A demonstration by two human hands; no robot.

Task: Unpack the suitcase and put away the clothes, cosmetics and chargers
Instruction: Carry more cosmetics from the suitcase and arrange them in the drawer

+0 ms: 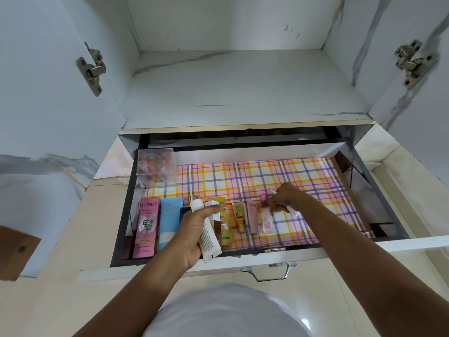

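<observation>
Left hand [194, 235] is curling its fingers round a couple of white tubes [209, 235] over the open drawer [379, 188]. Right hand [285, 197] is pinching a pink tube [267, 221] lying on the checked liner [279, 176], next to the row of cosmetics [240, 218].

two hands [194, 229], one drawer [379, 190], one box [155, 165]

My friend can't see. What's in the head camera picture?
A person's right hand lays a small pink tube in an open drawer beside a row of cosmetics, while the left hand holds several more tubes.
</observation>
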